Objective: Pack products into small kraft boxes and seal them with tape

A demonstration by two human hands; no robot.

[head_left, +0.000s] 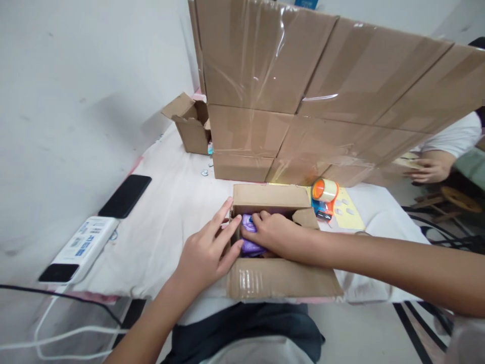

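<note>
An open cardboard box (284, 279) lies at the table's front edge with its flaps spread. Purple packets (251, 246) show inside its left part. My right hand (273, 233) reaches into the box, its fingers bent over the purple packets and pressed on them. At the box's left side is my left hand (208, 247), fingers spread, with the fingertips at the left wall and near the packets. The inside of the box under my right hand is hidden.
A wrapped stack of cartons (288, 121) stands behind the box. An orange tape dispenser (325, 192) is at the right, a small open carton (191, 131) at the back left. A phone (126, 196) and a white power bank (81, 247) lie left. A person's hand (430, 168) shows far right.
</note>
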